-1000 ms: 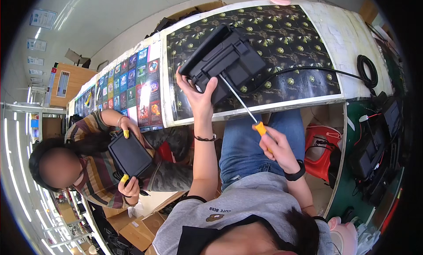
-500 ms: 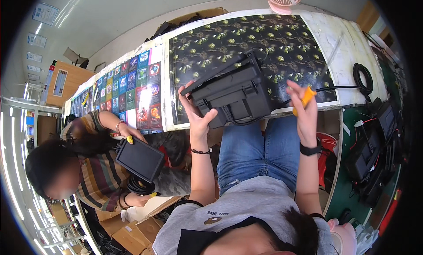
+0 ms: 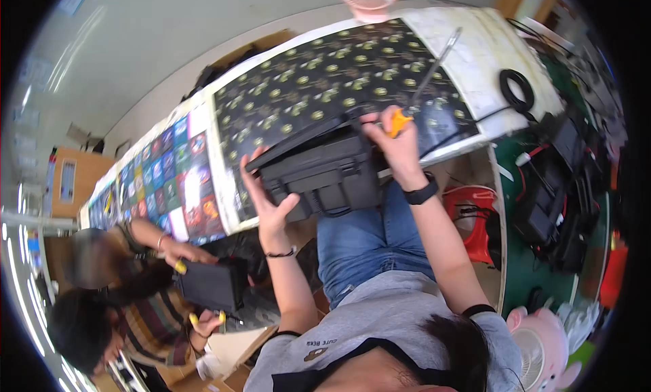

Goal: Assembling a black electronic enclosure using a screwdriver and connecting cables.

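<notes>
A black plastic box-shaped device [image 3: 322, 178] is held tilted above my lap at the table's near edge. My left hand [image 3: 270, 205] grips its left end, thumb on the near side and fingers behind. A long panel or bracket [image 3: 305, 142] stands along its far upper side. In my right hand [image 3: 397, 148] is a screwdriver [image 3: 400, 124] with an orange handle, its long metal shaft pointing up and away over the table. The fingertips of that hand touch the device's far right corner. A black cable [image 3: 468, 128] runs right to a coil [image 3: 516, 91].
The table [image 3: 498, 60] carries a dark patterned mat [image 3: 305, 80] and a colourful card-printed sheet [image 3: 163, 172]. At left, a co-worker holds another black device [image 3: 211, 285]. More black devices [image 3: 542, 209] lie on a green surface at right. A pink fan [image 3: 368, 0] stands at the far edge.
My right hand has moved in to the device's far right corner, keeping the screwdriver. The whole view has shifted. The co-worker's lower hand has moved off the coiled cable it was beside.
</notes>
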`<state>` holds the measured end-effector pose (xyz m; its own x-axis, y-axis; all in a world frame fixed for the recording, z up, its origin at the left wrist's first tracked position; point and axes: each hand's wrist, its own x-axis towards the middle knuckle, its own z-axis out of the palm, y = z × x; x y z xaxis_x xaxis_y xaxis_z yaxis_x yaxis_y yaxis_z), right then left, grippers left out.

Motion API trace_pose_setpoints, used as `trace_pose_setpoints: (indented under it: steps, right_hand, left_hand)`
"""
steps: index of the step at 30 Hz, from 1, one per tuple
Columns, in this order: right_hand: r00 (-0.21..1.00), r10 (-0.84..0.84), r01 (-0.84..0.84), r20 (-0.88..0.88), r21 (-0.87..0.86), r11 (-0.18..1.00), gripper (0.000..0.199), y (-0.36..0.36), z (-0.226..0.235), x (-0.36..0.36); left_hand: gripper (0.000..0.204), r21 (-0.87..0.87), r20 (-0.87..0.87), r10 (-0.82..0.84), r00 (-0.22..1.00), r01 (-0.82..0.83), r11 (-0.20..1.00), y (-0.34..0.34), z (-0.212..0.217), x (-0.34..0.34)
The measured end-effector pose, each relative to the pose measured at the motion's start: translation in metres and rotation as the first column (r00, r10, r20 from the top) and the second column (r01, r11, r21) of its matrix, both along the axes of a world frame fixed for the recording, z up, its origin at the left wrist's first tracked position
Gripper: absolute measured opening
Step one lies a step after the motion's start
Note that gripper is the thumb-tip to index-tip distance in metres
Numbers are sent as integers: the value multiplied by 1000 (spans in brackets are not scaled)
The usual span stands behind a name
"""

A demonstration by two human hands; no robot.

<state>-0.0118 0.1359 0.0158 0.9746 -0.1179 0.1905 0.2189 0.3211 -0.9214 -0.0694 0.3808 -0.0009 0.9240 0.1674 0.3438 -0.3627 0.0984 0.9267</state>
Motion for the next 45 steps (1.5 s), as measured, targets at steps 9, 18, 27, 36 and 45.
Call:
trace_pose_setpoints:
  steps: [9, 18, 27, 36, 45]
  right_hand:
    - [995, -15, 10, -100, -53, 999, 38, -12, -4, 10]
    - [686, -633, 590, 357, -783, 197, 41, -204, -13, 58]
    - [652, -688, 370, 319, -926, -79, 36, -281, -39, 63]
    - [901, -387, 343, 198, -871, 352, 36, -119, -24, 50]
    - [979, -203, 191, 10, -378, 906, 30, -59, -12, 6]
  left_hand:
    - [111, -2, -46, 42, 998, -42, 999, -23, 16, -9]
    - [102, -23, -142, 358, 923, -364, 931, 44, 5, -13]
    - [102, -65, -67, 338, 939, -342, 937, 51, 17, -24]
    - [103, 47, -56, 392, 918, -390, 920, 43, 19, -33]
    - [51, 600, 430, 632, 645, -727, 333, 13, 69, -27]
